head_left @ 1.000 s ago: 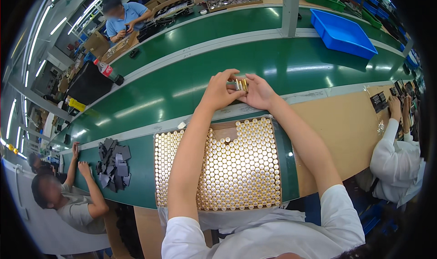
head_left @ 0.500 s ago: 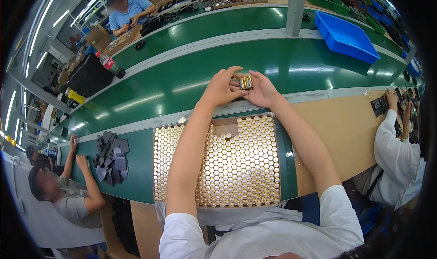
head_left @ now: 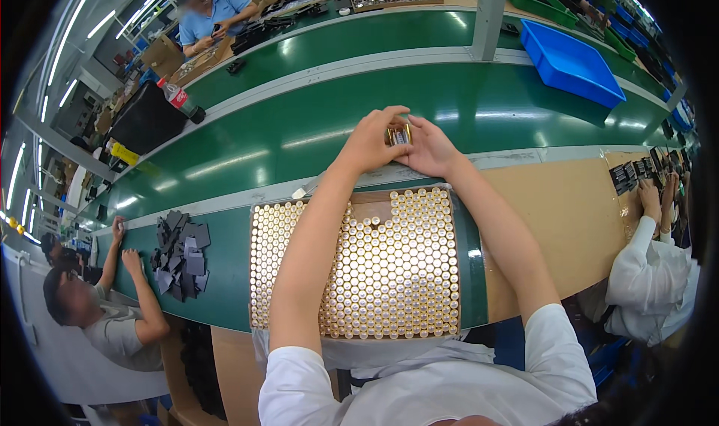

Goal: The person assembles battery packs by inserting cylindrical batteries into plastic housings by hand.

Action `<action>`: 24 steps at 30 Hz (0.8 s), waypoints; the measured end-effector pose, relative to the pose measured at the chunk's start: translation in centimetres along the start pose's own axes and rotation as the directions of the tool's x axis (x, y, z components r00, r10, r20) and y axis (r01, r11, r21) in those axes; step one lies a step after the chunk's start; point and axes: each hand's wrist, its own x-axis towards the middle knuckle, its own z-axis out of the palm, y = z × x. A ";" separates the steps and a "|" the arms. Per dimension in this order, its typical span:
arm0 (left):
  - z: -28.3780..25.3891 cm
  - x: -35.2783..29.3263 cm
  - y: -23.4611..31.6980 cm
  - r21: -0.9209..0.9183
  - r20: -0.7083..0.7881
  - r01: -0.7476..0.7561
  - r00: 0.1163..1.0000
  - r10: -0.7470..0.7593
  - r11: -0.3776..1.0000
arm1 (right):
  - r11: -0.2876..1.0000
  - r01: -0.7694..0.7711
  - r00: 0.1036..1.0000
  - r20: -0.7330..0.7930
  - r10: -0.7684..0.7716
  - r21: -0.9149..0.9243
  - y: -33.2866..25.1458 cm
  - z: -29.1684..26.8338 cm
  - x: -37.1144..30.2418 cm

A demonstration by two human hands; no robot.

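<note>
Several small gold-and-dark cylindrical batteries (head_left: pixel 399 136) stand side by side in a little group between my two hands, over the near rim of the green belt. My left hand (head_left: pixel 369 143) curls round them from the left, its fingers arched over the far side and the thumb in front. From the right, my right hand (head_left: pixel 432 150) cups the same group, partly behind it. Below my forearms lies a shallow box of upright batteries (head_left: pixel 389 276), packed in tight rows with their round ends up. A gap shows its brown bottom near the far edge.
Dark flat plates (head_left: pixel 180 255) lie heaped to the left. A blue tray (head_left: pixel 571 62) stands across the belt at right, beside a grey post (head_left: pixel 489 21). Brown cardboard (head_left: pixel 558 224) covers the bench at right. Co-workers sit at left, right and opposite; a drink bottle (head_left: pixel 180 98) stands far left.
The batteries have turned in my hands, and my left fingers have closed further over them. At the right, a co-worker's hand has moved nearer among dark parts.
</note>
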 end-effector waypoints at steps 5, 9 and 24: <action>0.4 0.4 -0.1 -0.071 -0.002 0.051 0.999 -0.051 0.996 | 1.000 0.003 0.997 0.079 -0.004 0.006 -1.1 -1.1 -0.5; -0.8 -0.2 -0.8 0.077 0.024 0.054 0.998 -0.056 0.996 | 0.999 0.028 0.993 -0.110 -0.033 -0.042 -0.5 1.6 -0.5; 0.4 0.5 0.3 -0.023 0.016 0.086 0.996 -0.086 0.996 | 0.999 -0.036 0.998 0.059 0.035 0.019 -1.1 -1.4 -0.2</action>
